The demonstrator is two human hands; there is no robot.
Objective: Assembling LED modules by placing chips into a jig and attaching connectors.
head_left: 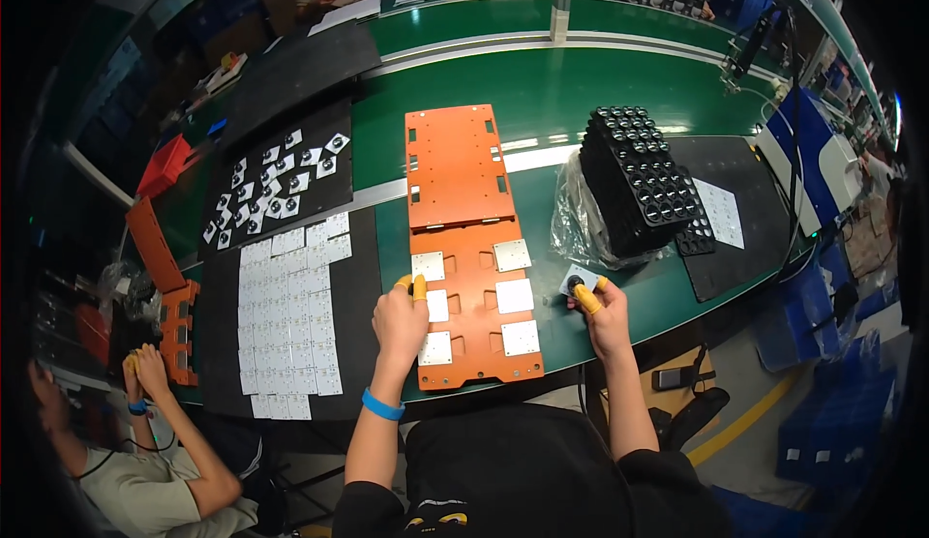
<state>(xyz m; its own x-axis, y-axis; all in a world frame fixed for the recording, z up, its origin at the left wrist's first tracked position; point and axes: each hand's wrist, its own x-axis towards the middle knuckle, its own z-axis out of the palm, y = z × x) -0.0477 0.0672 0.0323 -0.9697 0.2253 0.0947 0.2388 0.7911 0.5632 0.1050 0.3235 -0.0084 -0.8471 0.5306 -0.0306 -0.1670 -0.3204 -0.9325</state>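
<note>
Just right of the orange fixture (482,320), your right grip (608,320) is pinching a white square with a black round part (578,282), yellow covers on the fingertips. Your left grip (400,323) sits at the fixture's left edge, fingers by the upper-left plates; can't tell if it's pinching anything or just resting. Blue band (383,404) on that wrist. Six white plates (515,296) sit in the fixture, three a side, with the orange lid (453,165) folded back at the far end.

As for writing, the loose white boards (290,320) on the mat to your left have tiny markings, too small to read. Your black top (503,465) has a yellow-and-white print near the lower edge.

Heads up: beyond your right grip, a stack of black trays (639,180) and a crumpled clear bag (579,219) crowd the green counter (558,335). Past those, a dotted white sheet (718,211) and a blue-and-white machine (808,156). Far left, more squares with black rounds (271,190), a red bin (164,165), and a co-worker (160,485) at another orange fixture.
</note>
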